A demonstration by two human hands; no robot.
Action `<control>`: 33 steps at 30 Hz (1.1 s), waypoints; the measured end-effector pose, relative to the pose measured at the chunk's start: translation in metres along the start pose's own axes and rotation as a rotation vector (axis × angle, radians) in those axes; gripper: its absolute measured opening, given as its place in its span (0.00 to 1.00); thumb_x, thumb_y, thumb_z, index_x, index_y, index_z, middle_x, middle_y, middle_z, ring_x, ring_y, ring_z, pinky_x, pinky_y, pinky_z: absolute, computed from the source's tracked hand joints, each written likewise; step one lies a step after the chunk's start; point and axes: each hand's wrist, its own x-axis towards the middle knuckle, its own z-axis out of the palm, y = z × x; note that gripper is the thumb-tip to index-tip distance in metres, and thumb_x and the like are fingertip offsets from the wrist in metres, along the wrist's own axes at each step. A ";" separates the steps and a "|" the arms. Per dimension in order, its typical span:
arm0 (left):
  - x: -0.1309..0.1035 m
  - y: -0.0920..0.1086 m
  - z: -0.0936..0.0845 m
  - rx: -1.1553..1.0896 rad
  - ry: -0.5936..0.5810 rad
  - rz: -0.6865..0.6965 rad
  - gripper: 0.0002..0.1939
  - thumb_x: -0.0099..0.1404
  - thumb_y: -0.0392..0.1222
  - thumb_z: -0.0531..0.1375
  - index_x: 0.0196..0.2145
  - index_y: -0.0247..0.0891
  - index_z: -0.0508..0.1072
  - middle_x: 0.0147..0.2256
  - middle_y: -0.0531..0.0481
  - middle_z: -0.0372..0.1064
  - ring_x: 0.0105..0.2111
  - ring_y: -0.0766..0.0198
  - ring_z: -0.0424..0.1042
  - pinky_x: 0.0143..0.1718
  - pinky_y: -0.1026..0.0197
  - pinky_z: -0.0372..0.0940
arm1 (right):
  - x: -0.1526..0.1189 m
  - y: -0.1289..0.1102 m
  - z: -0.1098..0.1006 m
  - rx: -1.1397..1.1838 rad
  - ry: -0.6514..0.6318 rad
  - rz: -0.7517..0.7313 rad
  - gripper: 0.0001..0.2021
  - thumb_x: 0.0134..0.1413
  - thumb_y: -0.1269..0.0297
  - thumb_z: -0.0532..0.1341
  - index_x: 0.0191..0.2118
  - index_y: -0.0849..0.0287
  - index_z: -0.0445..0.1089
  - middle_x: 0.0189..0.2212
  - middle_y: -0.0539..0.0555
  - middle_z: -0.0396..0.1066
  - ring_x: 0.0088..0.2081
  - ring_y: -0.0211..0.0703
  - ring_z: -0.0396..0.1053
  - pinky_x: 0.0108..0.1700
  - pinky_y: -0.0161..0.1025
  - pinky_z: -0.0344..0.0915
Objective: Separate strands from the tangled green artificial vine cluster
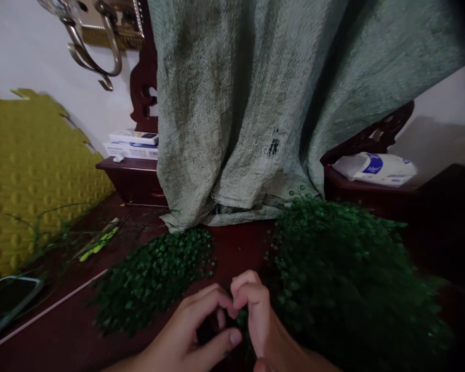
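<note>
Low in the middle of the view, my left hand and my right hand meet at the fingertips. The left fingers are curled, with the thumb lying lower and a dark gap between. My right fingers are bent inward towards the left ones. Small green bits show just under the fingertips; whether they are held is too dark to tell. Beside the left hand lies a flat pile of small-leaved green sprigs. A bigger, bushier heap of greenery is close to my right hand.
A grey-green woven sack drapes down behind the dark red tabletop. Left are yellow-green handled scissors or a similar tool, a thin pale stick and a yellow foam mat. White boxes and a tissue pack rest on side ledges.
</note>
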 end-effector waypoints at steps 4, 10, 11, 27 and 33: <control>0.002 0.000 0.000 0.080 0.061 0.047 0.10 0.60 0.35 0.64 0.28 0.41 0.64 0.27 0.56 0.66 0.27 0.67 0.68 0.28 0.68 0.62 | -0.009 0.003 0.007 0.010 -0.066 0.051 0.13 0.68 0.47 0.45 0.44 0.51 0.52 0.35 0.50 0.55 0.34 0.44 0.60 0.36 0.41 0.62; 0.003 0.003 -0.003 0.211 0.090 0.173 0.07 0.61 0.32 0.59 0.33 0.43 0.66 0.28 0.54 0.68 0.27 0.65 0.70 0.28 0.68 0.65 | -0.003 -0.005 -0.004 0.048 -0.135 0.071 0.12 0.64 0.53 0.54 0.47 0.51 0.54 0.37 0.50 0.56 0.36 0.44 0.61 0.38 0.40 0.63; 0.002 0.002 -0.004 0.250 0.088 0.213 0.06 0.63 0.33 0.57 0.35 0.43 0.66 0.28 0.54 0.68 0.27 0.65 0.70 0.27 0.67 0.65 | 0.000 -0.008 -0.007 0.051 -0.144 0.087 0.14 0.61 0.53 0.57 0.47 0.52 0.55 0.37 0.51 0.56 0.37 0.44 0.62 0.38 0.40 0.64; 0.005 -0.001 -0.017 0.654 -0.012 0.318 0.08 0.67 0.32 0.52 0.31 0.39 0.66 0.25 0.52 0.66 0.22 0.64 0.66 0.23 0.63 0.60 | 0.013 -0.020 -0.012 -0.378 -0.194 0.135 0.16 0.35 0.79 0.51 0.34 0.57 0.60 0.32 0.53 0.64 0.35 0.47 0.64 0.37 0.42 0.65; 0.004 -0.011 -0.015 0.530 -0.044 0.145 0.10 0.69 0.33 0.51 0.30 0.38 0.67 0.26 0.52 0.66 0.24 0.65 0.67 0.24 0.65 0.59 | 0.012 -0.019 -0.010 -0.516 -0.241 0.106 0.12 0.44 0.79 0.52 0.35 0.58 0.63 0.31 0.54 0.67 0.34 0.49 0.66 0.38 0.47 0.66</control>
